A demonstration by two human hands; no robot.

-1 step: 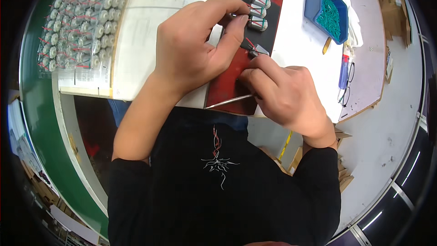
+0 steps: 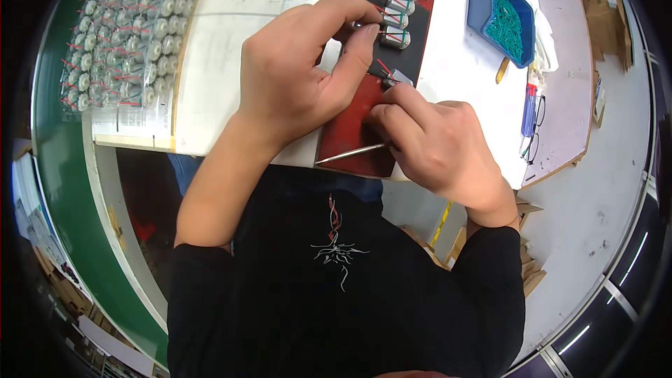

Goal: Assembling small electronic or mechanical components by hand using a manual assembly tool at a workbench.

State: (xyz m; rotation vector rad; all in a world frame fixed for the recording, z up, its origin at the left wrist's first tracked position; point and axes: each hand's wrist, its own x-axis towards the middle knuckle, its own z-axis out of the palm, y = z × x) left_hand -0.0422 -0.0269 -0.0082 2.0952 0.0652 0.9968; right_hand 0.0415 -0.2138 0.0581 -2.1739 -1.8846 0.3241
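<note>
- Perhaps our right hand (image 2: 435, 138), closed around the slim metal tool (image 2: 350, 154), could knock the nearest motor (image 2: 400, 78) on the red board (image 2: 350, 119), being so close.
- Our left hand (image 2: 297, 66) has fingertips together, on what we cannot tell; slipping might snag red wires (image 2: 383, 66).

Right hand (image 2: 437, 143) around a thin metal tool (image 2: 352, 153), left hand (image 2: 297, 63) beside wired motors (image 2: 395, 38), red board (image 2: 350, 122) beneath.

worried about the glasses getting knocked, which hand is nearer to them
Right. The right hand is to the left of the glasses, not touching them; the left hand is farther off to the left, past the right hand.
</note>
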